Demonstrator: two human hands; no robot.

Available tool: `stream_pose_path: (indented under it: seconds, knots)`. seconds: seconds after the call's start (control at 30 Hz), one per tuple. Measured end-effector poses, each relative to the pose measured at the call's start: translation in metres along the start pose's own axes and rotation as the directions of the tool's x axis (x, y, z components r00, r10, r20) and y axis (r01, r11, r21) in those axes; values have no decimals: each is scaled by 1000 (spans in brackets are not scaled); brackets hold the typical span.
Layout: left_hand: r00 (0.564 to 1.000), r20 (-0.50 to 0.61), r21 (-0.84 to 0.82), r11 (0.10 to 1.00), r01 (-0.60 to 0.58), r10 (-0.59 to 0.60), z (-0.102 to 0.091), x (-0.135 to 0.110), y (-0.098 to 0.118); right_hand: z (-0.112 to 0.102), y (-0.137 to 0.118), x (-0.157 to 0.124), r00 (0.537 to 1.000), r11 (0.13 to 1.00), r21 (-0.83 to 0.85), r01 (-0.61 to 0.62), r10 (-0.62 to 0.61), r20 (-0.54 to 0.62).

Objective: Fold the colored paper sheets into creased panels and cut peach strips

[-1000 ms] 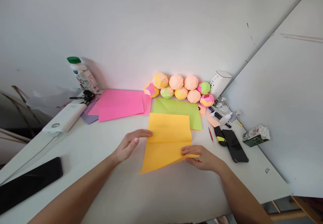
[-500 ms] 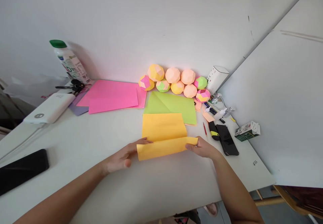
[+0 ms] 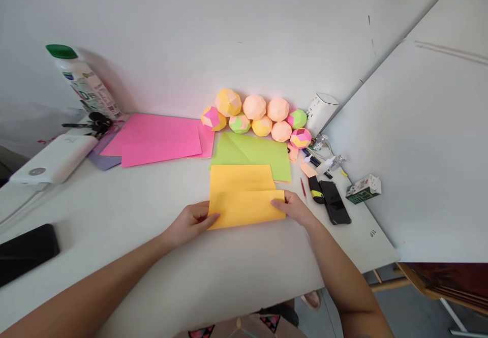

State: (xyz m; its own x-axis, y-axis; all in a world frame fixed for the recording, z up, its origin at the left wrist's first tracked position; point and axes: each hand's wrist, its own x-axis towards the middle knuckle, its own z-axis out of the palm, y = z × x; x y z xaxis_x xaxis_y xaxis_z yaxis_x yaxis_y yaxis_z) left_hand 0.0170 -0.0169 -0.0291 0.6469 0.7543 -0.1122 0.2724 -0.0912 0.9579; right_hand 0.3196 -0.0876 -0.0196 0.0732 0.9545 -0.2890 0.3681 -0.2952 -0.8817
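Note:
A sheet of yellow paper is held between both hands, its near part bent up and over toward the far side. My left hand pinches the left edge, thumb on top and fingers behind the paper. At the right edge my right hand grips the same sheet, its thumb across the front. Behind the raised part, more yellow paper lies flat over the near edge of a creased green sheet. Whether the flat part and the raised part are one piece, I cannot tell.
Faceted paper balls are piled against the wall. Pink sheets lie at the left, near a white power bank and a bottle. Phones rest at both sides. A utility knife and small carton are at the right.
My left hand has closed from spread fingers to a pinch on the yellow paper's left edge. The raised part now stands flatter and squarer to view. The camera view has shifted slightly.

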Motion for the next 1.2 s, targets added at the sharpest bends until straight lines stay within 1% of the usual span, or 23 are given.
stream_pose_path:
  seconds: [0.23, 0.3, 0.37, 0.43, 0.47, 0.5, 0.53, 0.6, 0.63, 0.67, 0.7, 0.77, 0.8, 0.83, 0.87, 0.9, 0.93, 0.97, 1.03, 1.1, 1.13, 1.2]
  knots:
    - [995, 47, 55, 994, -94, 91, 0, 2, -3, -3, 0, 1, 999, 999, -46, 24, -25, -33]
    - [990, 79, 52, 991, -121, 117, -3, 2, -2, -6, -1, -1, 1000, 996, -88, 29, -28, 10]
    - [970, 167, 30, 982, -186, 178, -7, 3, 1, -11, -4, -4, 996, 989, -146, 34, -21, 91]
    - [924, 284, 9, 963, -268, 255, -12, 4, 3, -16, -8, -8, 986, 977, -208, 45, -11, 164]
    - [902, 324, 7, 952, -304, 286, -14, 5, 4, -18, -10, -10, 983, 970, -238, 53, -8, 186]
    - [888, 343, 13, 944, -330, 306, -17, 6, 5, -19, -12, -12, 980, 962, -266, 61, -7, 201]
    - [886, 341, 24, 939, -342, 314, -19, 6, 5, -20, -15, -14, 978, 956, -287, 65, -4, 210]
    - [895, 309, 37, 937, -349, 321, -21, 7, 3, -20, -23, -17, 977, 930, -348, 117, -45, 209]
    - [897, 298, 41, 935, -353, 326, -22, 7, 2, -18, -28, -18, 974, 896, -406, 180, -107, 198]
    - [892, 301, 47, 929, -366, 336, -22, 7, 2, -14, -33, -19, 963, 834, -486, 262, -198, 182]
    - [880, 318, 56, 920, -388, 352, -22, 7, 1, -9, -39, -20, 937, 739, -578, 346, -307, 169]
    - [848, 363, 73, 896, -439, 386, -21, 8, -1, 4, -51, -21, 844, 501, -729, 467, -498, 199]
    - [834, 382, 78, 886, -458, 397, -21, 8, -2, 12, -57, -21, 803, 410, -760, 505, -546, 239]
    - [827, 391, 80, 881, -467, 403, -21, 8, -3, 20, -61, -20, 775, 353, -762, 542, -561, 291]
    - [827, 391, 80, 880, -469, 405, -21, 8, -4, 27, -64, -19, 761, 331, -745, 579, -548, 348]
    - [829, 386, 81, 881, -467, 404, -21, 8, -6, 33, -65, -16, 759, 339, -720, 605, -517, 395]
    - [831, 383, 84, 880, -467, 404, -21, 8, -7, 38, -65, -13, 770, 371, -697, 613, -480, 422]
    - [829, 385, 87, 879, -469, 405, -21, 8, -8, 42, -63, -9, 791, 431, -674, 600, -442, 423]
    - [821, 400, 88, 875, -476, 407, -22, 7, -8, 44, -56, 0, 842, 573, -618, 539, -380, 382]
    - [812, 418, 81, 874, -480, 407, -25, 8, -8, 42, -45, 7, 876, 692, -540, 480, -340, 343]
    - [806, 427, 76, 872, -484, 410, -27, 9, -7, 41, -40, 10, 886, 733, -505, 457, -323, 333]
    - [798, 430, 102, 856, -508, 422, -32, 11, -8, 41, -30, 10, 903, 779, -468, 417, -296, 311]
